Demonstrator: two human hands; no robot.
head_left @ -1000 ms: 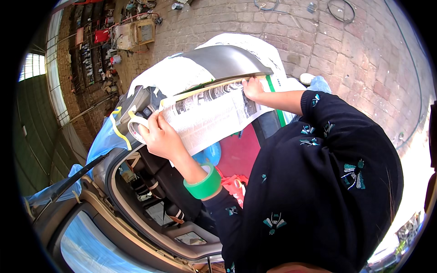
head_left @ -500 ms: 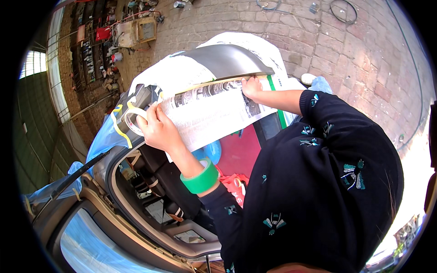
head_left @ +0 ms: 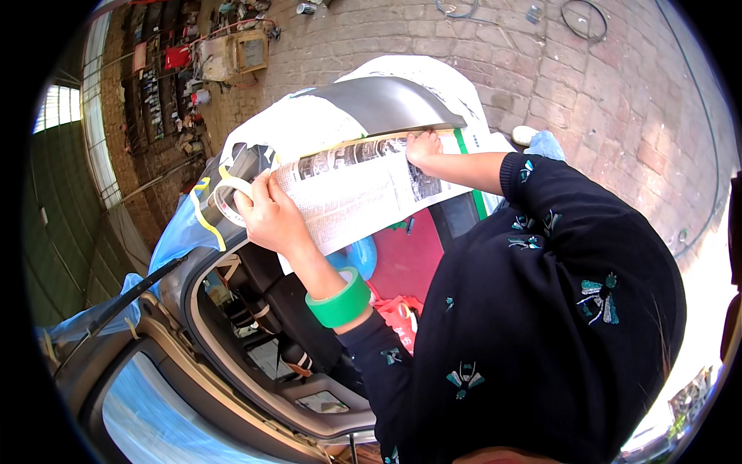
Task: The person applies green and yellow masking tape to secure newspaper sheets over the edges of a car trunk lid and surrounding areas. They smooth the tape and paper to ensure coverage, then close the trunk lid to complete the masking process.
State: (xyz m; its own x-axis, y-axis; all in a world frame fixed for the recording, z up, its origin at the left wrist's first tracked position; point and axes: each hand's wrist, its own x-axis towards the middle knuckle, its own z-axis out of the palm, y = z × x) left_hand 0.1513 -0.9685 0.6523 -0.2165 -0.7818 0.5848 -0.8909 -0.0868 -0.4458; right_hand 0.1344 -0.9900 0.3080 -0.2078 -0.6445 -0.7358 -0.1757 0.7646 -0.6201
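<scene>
A newspaper sheet (head_left: 348, 193) lies slanted across the rear of a car, with pale yellow tape (head_left: 332, 147) along its upper edge. My left hand (head_left: 270, 213) is closed on a white tape roll (head_left: 227, 199) at the sheet's left end. A green tape roll (head_left: 336, 301) hangs round my left forearm like a bracelet. Near the sheet's upper right corner my right hand (head_left: 425, 151) has curled fingers on the edge, beside a vertical green tape strip (head_left: 477, 203). Above lies a dark curved panel (head_left: 386, 100), partly wrapped in white covering (head_left: 274, 120).
Blue plastic (head_left: 182, 228) drapes the car's left side. An open hatch opening (head_left: 193, 309) shows a dark interior, a maroon surface (head_left: 406, 263) and red material (head_left: 394, 313). Cluttered shelves (head_left: 151, 93) stand at upper left. Cable coils (head_left: 583, 35) lie on the brick floor (head_left: 587, 116).
My left hand and forearm have shifted slightly up and left with the white roll. My right hand has moved slightly left along the paper's top edge.
</scene>
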